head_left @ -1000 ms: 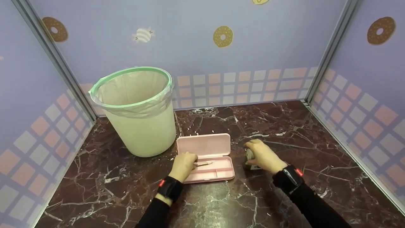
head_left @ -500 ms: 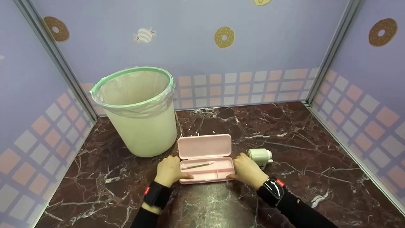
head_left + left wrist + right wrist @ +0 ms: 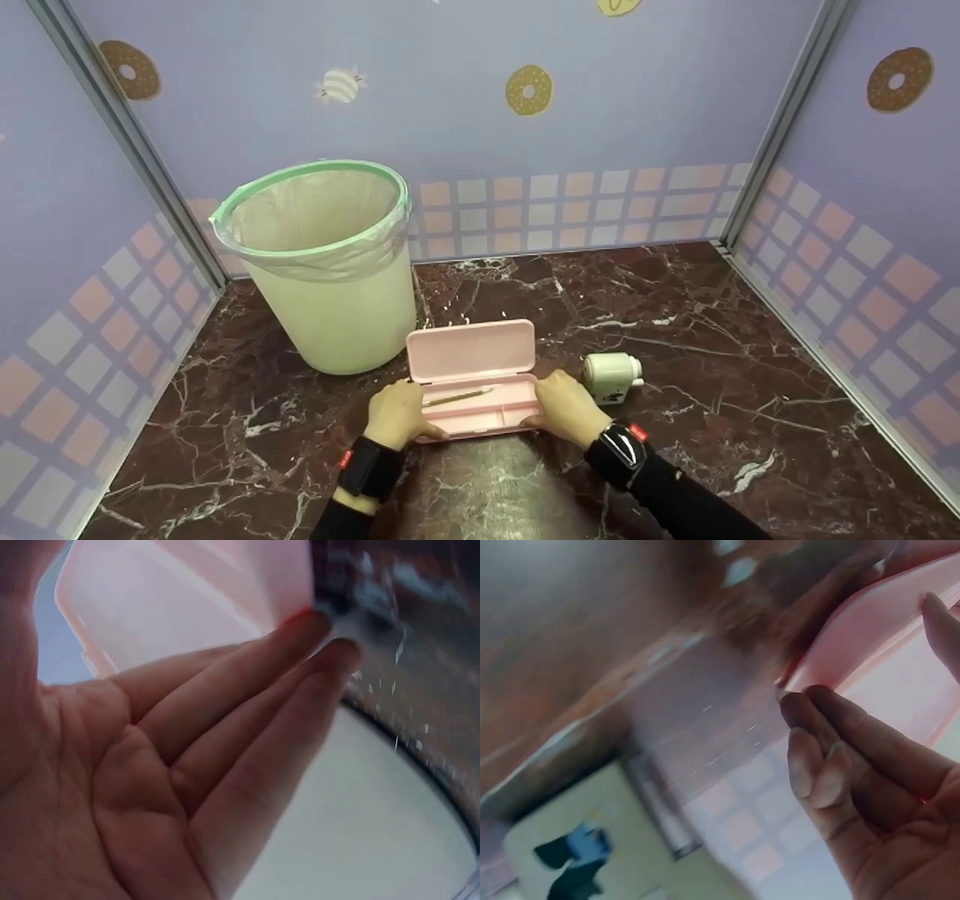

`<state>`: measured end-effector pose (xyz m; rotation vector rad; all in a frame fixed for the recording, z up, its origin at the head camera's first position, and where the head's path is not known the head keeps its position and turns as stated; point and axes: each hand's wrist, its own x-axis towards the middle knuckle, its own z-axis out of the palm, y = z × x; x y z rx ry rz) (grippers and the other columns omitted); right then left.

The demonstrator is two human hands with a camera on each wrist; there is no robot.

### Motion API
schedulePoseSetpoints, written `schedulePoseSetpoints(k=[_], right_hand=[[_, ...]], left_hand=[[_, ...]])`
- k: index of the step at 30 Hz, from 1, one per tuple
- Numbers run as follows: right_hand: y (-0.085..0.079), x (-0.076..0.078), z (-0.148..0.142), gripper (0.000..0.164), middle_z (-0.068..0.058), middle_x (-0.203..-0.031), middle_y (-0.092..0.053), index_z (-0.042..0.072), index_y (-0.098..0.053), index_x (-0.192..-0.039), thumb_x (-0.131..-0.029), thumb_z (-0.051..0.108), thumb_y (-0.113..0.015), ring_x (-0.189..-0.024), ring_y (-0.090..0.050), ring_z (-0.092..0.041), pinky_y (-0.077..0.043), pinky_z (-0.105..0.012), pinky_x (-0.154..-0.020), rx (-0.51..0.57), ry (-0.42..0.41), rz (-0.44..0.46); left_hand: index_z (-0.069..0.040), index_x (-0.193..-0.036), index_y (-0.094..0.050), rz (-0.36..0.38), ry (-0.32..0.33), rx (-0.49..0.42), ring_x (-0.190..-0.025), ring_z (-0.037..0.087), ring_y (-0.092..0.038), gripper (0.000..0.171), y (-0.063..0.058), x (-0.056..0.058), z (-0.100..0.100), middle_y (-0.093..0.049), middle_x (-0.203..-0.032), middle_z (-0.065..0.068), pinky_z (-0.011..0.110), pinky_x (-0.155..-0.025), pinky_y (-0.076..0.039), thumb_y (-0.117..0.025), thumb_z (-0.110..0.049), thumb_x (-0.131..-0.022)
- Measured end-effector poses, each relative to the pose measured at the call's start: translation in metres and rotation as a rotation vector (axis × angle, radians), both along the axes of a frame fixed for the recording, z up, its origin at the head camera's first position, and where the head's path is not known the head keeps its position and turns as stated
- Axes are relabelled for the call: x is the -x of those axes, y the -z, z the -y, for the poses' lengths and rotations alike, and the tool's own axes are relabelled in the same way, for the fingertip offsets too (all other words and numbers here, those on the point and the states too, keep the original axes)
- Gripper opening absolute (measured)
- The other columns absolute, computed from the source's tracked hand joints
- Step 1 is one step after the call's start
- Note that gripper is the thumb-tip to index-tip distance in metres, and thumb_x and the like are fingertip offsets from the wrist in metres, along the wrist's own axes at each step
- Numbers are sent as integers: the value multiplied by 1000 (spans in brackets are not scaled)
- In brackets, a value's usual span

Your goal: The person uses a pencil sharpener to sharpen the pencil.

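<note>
An open pink pencil case (image 3: 465, 427) lies on the dark marbled table with its lid (image 3: 472, 350) tilted up at the back. One pencil (image 3: 457, 397) rests in its long rear compartment. My left hand (image 3: 395, 412) grips the left end, thumb at the front corner. At the right end, my right hand (image 3: 566, 409) holds the case, thumb at the front edge. The right wrist view shows its fingertips at the outer wall and the thumb (image 3: 941, 634) over the rim. Beside that hand stands a cream crank pencil sharpener (image 3: 609, 375) with a white knob.
A tall pale bin (image 3: 337, 315) with a green rim and a clear liner stands at the back left. Small white bits lie scattered behind the case. Patterned lilac panels (image 3: 465, 135) enclose the table at the back and both sides.
The pencil has been laid in the case and let go. My right hand has left the sharpener. Both hands have taken the case's ends, and it has shifted slightly left and nearer.
</note>
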<state>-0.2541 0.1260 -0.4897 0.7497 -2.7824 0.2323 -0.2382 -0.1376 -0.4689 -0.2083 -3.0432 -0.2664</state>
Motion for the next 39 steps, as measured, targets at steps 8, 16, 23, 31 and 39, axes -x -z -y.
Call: schedulePoseSetpoints(k=[8,16,23,31,39], right_hand=[[-7,-6,11,43,-13,-73,-69,2,-70,-80,-63,38,-88,-72,-62,-28,-57,-42,-64,-70,5,-28],[-43,-2,-18,30,-8,-83,-70,6,-69,-82,-66,22,-88,-85,-59,-27,-52,-40,-83,57,-92,-208],[-63,7,-65,54,-13,-103,-70,1,-69,-107,-62,23,-90,-106,-58,-33,-47,-50,-99,164,-63,-199],[-47,16,-97,71,-18,-118,-66,-1,-63,-121,-61,24,-92,-116,-57,-38,-46,-52,-102,175,-17,-22],[-32,22,-107,59,-24,-117,-67,-4,-62,-120,-65,1,-86,-108,-63,-41,-51,-53,-93,200,33,127]], left_hand=[[-1,-83,-70,43,-29,64,-78,38,-69,65,-8,-5,7,-71,-84,18,49,-64,-56,-95,-48,-46],[-7,-64,-60,-109,-22,94,-62,31,-65,58,-31,-25,-13,-65,-68,11,42,-53,-51,-90,-55,-52],[2,-121,-63,-162,302,-203,-93,29,-71,63,-37,-27,-63,-71,-111,19,38,-81,-60,-83,-34,-74],[4,-135,-53,-202,463,-270,-102,28,-70,73,-8,-9,-118,-63,-129,21,37,-95,-55,-81,-31,-77],[1,-134,-56,-169,457,-260,-115,29,-66,70,8,8,-150,-66,-128,16,36,-99,-52,-81,-34,-78]])
